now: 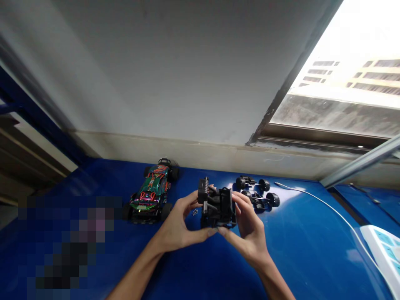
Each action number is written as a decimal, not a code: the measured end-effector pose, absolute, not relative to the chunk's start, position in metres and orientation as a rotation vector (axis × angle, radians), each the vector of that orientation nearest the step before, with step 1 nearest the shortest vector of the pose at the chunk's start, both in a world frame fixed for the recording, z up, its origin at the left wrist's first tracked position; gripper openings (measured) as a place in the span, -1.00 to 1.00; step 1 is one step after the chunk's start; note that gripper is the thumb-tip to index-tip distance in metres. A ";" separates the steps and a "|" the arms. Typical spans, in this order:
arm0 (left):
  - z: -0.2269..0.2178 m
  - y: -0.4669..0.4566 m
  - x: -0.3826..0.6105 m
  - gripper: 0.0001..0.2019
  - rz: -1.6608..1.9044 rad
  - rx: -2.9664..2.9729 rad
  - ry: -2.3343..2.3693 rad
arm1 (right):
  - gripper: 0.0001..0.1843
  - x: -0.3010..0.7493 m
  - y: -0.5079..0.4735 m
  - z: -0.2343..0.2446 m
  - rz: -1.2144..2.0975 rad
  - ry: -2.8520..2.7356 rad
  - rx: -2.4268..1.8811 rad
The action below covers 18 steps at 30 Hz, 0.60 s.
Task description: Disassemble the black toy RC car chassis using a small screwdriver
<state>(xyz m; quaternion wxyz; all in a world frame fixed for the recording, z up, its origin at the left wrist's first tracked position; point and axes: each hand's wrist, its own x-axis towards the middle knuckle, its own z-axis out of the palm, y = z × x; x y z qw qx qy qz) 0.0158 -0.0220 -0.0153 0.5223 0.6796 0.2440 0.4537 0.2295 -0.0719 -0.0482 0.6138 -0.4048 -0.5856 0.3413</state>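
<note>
Between my two hands, raised over the blue table, is a black toy car chassis part (220, 208) with a ribbed piece at its upper left. My left hand (179, 227) grips its left and lower side, thumb along the near edge. On the right side my right hand (250, 229) holds it, fingers behind and thumb at the bottom edge. A few small metal screws (195, 212) lie near my left fingers. Beyond my right hand rest black wheel and axle assemblies (261, 200). Left of my hands stands a green and orange toy car (153, 189) with black wheels.
The blue table (296, 258) meets a pale wall at the back. A white cable (331, 208) curves across the right side towards a white and light-blue power strip (383, 250). A window is at the upper right. A blurred-out patch covers the lower left.
</note>
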 end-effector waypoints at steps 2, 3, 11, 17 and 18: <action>-0.011 -0.022 0.015 -0.23 1.087 1.662 0.543 | -0.22 0.232 -0.072 -0.049 0.777 -1.385 -0.937; -0.008 -0.021 0.014 -0.23 1.087 1.678 0.531 | -0.21 0.233 -0.072 -0.049 0.775 -1.401 -0.938; 0.004 -0.022 0.010 -0.27 1.075 1.796 0.528 | -0.22 0.238 -0.075 -0.051 0.770 -1.485 -0.938; 0.008 -0.022 0.010 -0.26 1.073 1.801 0.536 | -0.23 0.239 -0.075 -0.050 0.754 -1.500 -0.959; 0.007 -0.022 0.009 -0.26 1.065 1.800 0.539 | -0.23 0.238 -0.075 -0.049 0.759 -1.492 -0.953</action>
